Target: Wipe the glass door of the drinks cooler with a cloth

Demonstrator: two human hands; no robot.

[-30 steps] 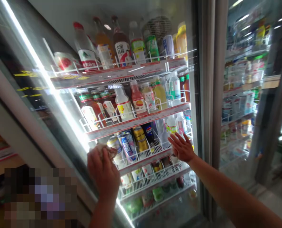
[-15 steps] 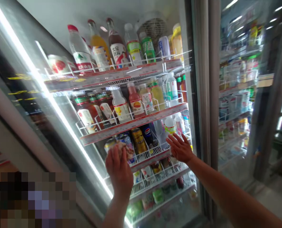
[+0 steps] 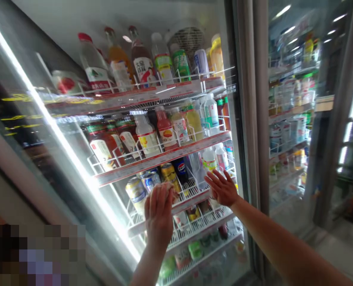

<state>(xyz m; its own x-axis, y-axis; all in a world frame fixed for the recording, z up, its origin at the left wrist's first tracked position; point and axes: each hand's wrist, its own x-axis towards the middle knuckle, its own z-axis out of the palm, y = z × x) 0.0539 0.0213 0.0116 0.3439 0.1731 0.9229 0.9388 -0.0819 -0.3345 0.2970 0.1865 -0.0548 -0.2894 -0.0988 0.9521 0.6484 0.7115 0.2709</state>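
I face the glass door (image 3: 242, 131) of a lit drinks fridge. My left hand (image 3: 159, 216) presses a crumpled cloth (image 3: 168, 189) against the glass, in front of the cans on the third shelf (image 3: 152, 186); its fingers lie over the cloth. My right hand (image 3: 222, 187) rests flat on the same glass further right, fingers spread, holding nothing, level with small white bottles (image 3: 215, 159).
Wire shelves hold rows of bottles (image 3: 152, 71) above and cans and packs lower down. A bright light strip (image 3: 60, 131) runs down the left frame. A second glass-door fridge (image 3: 295, 119) stands to the right. A blurred patch fills the lower left corner.
My left hand has slid the cloth to the right across the glass, from near the light strip to the middle of the door. The right hand has stayed pressed on the glass.
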